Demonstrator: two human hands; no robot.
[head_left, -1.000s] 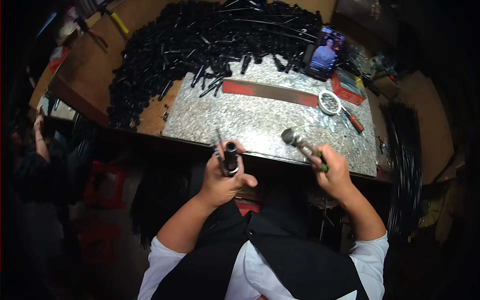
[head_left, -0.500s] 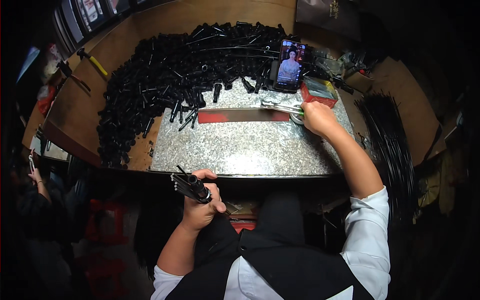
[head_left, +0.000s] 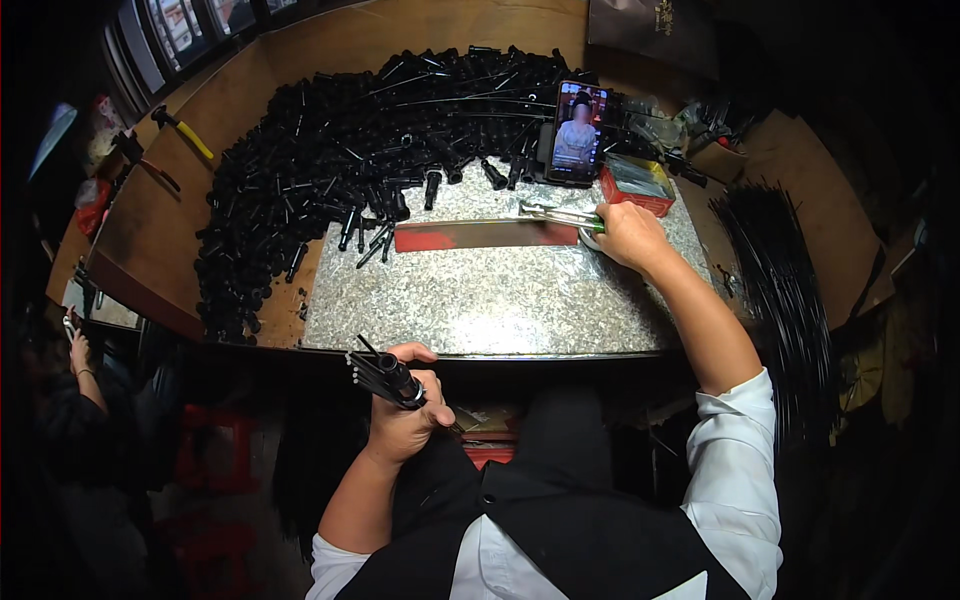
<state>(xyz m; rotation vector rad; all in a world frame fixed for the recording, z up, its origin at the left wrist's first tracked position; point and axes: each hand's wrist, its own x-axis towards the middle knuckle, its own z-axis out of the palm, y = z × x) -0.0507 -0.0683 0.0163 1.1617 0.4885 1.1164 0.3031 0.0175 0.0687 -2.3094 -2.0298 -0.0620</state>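
My left hand [head_left: 400, 432] is closed in front of the table edge. It grips a black tubular part [head_left: 402, 384] with a pale ring, and several thin black rods [head_left: 367, 376] stick out beside it. Over the speckled stone slab [head_left: 430, 300], my right hand [head_left: 632, 236] is wrapped around metal pliers [head_left: 555, 212] with a bit of green at the handle. The pliers' jaws lie over the far edge of a flat bar [head_left: 490, 236], dark in the middle and reddish toward the left. Whether the jaws touch the bar, I cannot tell.
A large heap of black tubular parts [head_left: 310, 150] covers the table's back and left. Behind the slab stand a phone [head_left: 578, 135] and a red box [head_left: 637, 188]. Long black rods [head_left: 785, 300] lie at the right. Yellow-handled tool [head_left: 185, 133] hangs on the left board. Another person's hand [head_left: 79, 352] shows far left.
My right hand and the pliers have shifted very slightly left. My left hand keeps its hold on the tubular part and rods. The whole view has moved a little.
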